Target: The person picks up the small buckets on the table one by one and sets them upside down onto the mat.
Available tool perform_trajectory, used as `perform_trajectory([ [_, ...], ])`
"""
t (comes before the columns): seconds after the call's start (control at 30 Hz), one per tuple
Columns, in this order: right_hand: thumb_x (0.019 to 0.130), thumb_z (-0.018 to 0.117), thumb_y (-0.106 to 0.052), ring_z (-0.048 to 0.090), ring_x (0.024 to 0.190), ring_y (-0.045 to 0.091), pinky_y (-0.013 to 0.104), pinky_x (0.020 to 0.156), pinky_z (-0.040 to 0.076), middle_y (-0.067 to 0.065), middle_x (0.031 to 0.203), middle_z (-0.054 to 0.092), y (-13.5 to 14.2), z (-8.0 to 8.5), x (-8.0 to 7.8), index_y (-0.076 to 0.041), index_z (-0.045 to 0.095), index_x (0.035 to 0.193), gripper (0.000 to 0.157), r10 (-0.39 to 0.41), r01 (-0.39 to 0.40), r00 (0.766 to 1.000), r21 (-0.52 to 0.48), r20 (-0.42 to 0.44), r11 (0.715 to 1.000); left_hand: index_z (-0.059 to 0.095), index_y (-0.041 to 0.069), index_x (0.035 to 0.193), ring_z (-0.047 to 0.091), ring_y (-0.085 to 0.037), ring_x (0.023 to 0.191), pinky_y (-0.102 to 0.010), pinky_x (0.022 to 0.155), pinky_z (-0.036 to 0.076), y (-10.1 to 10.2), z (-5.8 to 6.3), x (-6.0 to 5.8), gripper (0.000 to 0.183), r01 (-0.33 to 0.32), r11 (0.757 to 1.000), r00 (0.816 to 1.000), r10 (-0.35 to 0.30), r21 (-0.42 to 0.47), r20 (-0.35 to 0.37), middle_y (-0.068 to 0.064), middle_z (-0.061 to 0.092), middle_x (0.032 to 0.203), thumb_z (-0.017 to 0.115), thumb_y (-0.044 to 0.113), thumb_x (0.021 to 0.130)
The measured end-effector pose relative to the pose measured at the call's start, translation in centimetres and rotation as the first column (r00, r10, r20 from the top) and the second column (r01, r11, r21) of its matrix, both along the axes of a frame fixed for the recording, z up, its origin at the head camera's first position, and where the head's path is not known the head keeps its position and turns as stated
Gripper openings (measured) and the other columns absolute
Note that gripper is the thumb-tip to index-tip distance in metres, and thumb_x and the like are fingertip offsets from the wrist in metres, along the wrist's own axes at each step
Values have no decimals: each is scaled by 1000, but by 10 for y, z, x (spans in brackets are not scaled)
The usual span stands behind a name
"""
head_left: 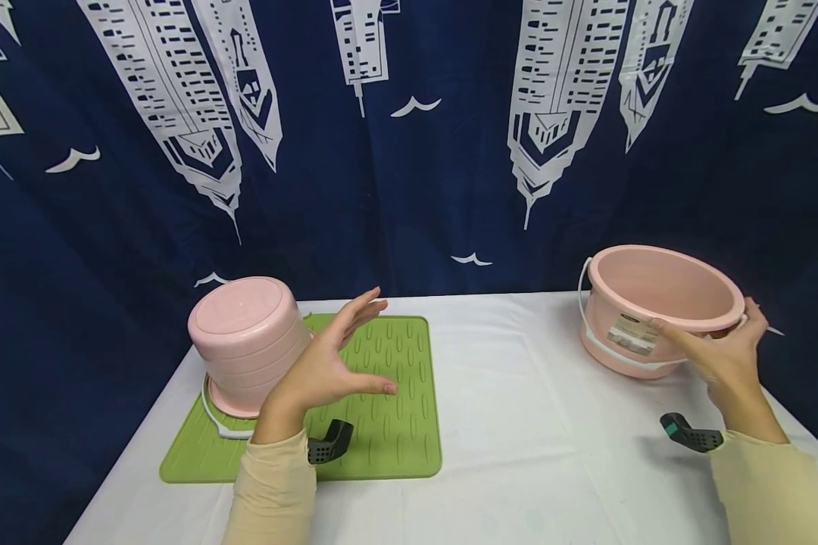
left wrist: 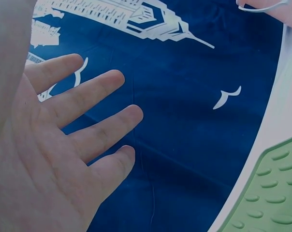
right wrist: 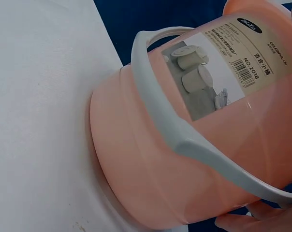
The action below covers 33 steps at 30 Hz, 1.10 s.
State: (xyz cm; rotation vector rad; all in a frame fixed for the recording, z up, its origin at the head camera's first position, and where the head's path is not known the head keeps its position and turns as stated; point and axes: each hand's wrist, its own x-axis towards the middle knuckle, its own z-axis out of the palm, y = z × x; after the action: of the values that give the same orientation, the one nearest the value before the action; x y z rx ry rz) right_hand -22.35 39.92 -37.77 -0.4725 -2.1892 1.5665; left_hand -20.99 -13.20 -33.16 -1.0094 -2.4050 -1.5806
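Observation:
Upside down on the green ribbed mat [head_left: 388, 424] sits a pink bucket [head_left: 245, 344], its white handle [head_left: 211, 412] hanging down to the mat. My left hand [head_left: 316, 375] is just right of that bucket, with thumb and fingers spread apart and nothing between them; the left wrist view shows its bare palm [left wrist: 44, 159]. On the right, a second pink bucket [head_left: 596, 322] stands upright, slightly tilted, with a paper label [right wrist: 223, 67] on its side and a white handle [right wrist: 160, 111] lowered across the front. My right hand [head_left: 729, 359] grips its right side near the rim, thumb in front.
A white cloth [head_left: 504, 424] covers the table. Behind the table's far edge hangs a dark blue curtain [head_left: 443, 182] printed with white buildings and birds. Each wrist carries a small black device [head_left: 332, 443].

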Motion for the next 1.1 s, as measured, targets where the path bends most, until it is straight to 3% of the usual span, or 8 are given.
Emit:
perform_trajectory([
  [0.27,87,82,-22,5,152,15,24,116,15,3,166,-7,-5,4,5,-31,-16,156,121,-37,36,999,-22,-29,999,26,31,159,32,-15,145,-47,118,23,1,0,0,117,3,1000,1000,-3,8,11,5,41,155,97,16,67],
  [0.63,84,84,-13,11,152,17,25,115,22,4,166,3,-40,27,4,-28,-7,158,119,31,-31,991,5,-131,1000,26,31,159,33,-15,145,-47,118,22,1,-1,0,117,-1,1000,1000,1,6,9,5,41,155,96,15,67],
  [0.73,82,85,-9,13,151,17,20,112,24,5,165,5,-52,29,2,-25,-5,159,119,45,-44,987,5,-153,999,26,31,159,32,-14,145,-48,118,22,0,-1,0,117,1,1000,1000,-1,4,10,5,41,155,96,15,67],
  [0.93,78,84,2,19,148,21,16,109,29,8,165,9,-77,30,-1,-22,-1,159,120,110,-127,966,-57,-236,990,26,32,159,33,-14,144,-48,118,22,1,-1,-1,117,4,1000,1000,-4,4,3,6,41,155,96,15,67],
  [1.1,77,84,5,20,149,26,27,115,26,11,164,13,-101,29,-5,-19,0,159,121,190,-210,940,-40,-281,977,25,31,159,32,-14,145,-48,118,21,1,-1,-1,117,3,1000,1000,-3,-1,4,6,41,155,96,16,68],
])
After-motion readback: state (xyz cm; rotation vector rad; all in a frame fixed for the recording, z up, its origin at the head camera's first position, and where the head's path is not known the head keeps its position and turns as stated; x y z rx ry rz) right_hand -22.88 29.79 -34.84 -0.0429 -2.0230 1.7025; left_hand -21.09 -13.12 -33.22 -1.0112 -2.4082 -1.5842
